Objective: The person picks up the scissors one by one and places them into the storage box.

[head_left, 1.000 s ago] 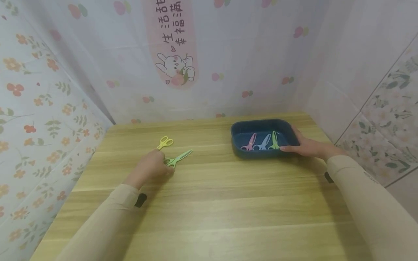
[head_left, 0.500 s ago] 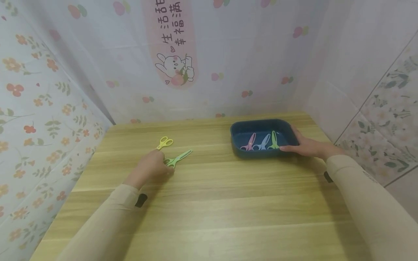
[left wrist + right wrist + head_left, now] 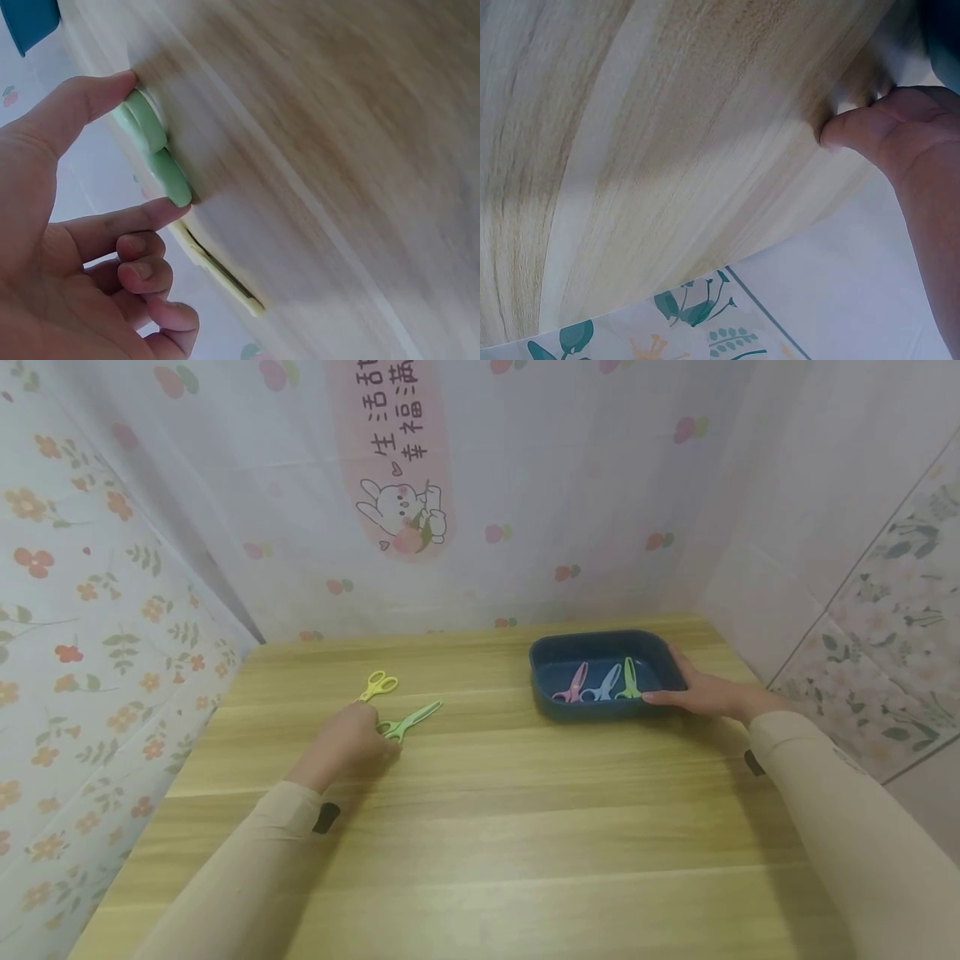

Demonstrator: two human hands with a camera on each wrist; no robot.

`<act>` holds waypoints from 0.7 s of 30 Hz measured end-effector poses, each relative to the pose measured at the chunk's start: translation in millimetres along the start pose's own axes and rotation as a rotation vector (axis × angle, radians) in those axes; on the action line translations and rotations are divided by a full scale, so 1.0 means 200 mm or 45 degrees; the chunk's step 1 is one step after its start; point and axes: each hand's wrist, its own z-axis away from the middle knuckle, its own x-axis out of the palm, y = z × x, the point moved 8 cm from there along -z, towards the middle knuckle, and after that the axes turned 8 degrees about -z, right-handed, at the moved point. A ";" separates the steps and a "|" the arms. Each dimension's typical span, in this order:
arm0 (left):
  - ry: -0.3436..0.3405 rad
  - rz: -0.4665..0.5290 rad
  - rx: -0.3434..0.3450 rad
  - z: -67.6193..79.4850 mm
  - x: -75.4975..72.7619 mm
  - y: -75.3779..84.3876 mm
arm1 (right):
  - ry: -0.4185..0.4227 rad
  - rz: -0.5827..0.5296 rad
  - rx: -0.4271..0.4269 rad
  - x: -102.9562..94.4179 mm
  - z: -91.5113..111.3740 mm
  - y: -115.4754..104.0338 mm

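The left hand (image 3: 345,741) pinches one pair of green scissors (image 3: 407,724) on the table (image 3: 525,818), near one yellow pair (image 3: 372,692). The right hand (image 3: 703,693) grips one bin (image 3: 600,711) containing three pairs (image 3: 603,688): pink, light blue, green.

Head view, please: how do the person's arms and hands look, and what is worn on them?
The left hand and right hand are ungloved. The left sleeve and right sleeve are long and cream-beige; the right one bears a small dark marking, too blurred to read. Small black pieces show near both wrists: a left piece and a right piece.
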 end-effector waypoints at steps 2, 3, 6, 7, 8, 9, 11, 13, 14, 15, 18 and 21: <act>0.005 0.011 -0.002 0.00 0.00 0.00 | 0.002 0.001 -0.004 -0.01 0.00 0.00; 0.007 0.013 0.003 0.00 0.00 0.00 | 0.001 -0.001 -0.007 -0.01 0.00 0.00; 0.001 0.050 0.013 -0.01 0.00 0.01 | -0.006 -0.014 -0.006 -0.01 0.00 -0.01; -0.008 0.070 0.017 -0.01 -0.01 0.01 | -0.009 -0.020 -0.009 -0.01 0.00 -0.01; -0.017 0.088 0.019 -0.02 -0.01 0.02 | -0.011 -0.025 -0.009 -0.01 0.00 -0.01; -0.026 0.108 0.025 -0.03 -0.02 0.03 | -0.011 -0.025 -0.010 -0.01 0.00 -0.01; -0.045 0.143 0.033 -0.05 -0.05 0.06 | -0.008 -0.023 -0.010 -0.01 0.00 -0.01; -0.044 0.141 0.055 -0.07 -0.09 0.11 | -0.005 -0.020 -0.010 -0.01 0.00 -0.01; -0.037 0.138 0.062 -0.08 -0.12 0.13 | -0.002 -0.018 -0.010 -0.01 0.00 -0.01; -0.033 0.140 0.072 -0.10 -0.15 0.16 | -0.001 -0.017 -0.009 -0.01 0.00 -0.01; -0.025 0.143 0.110 -0.14 -0.22 0.25 | -0.001 -0.031 -0.010 0.00 0.00 0.00; -0.032 0.188 0.141 -0.18 -0.30 0.34 | -0.005 -0.047 -0.023 0.00 0.00 -0.01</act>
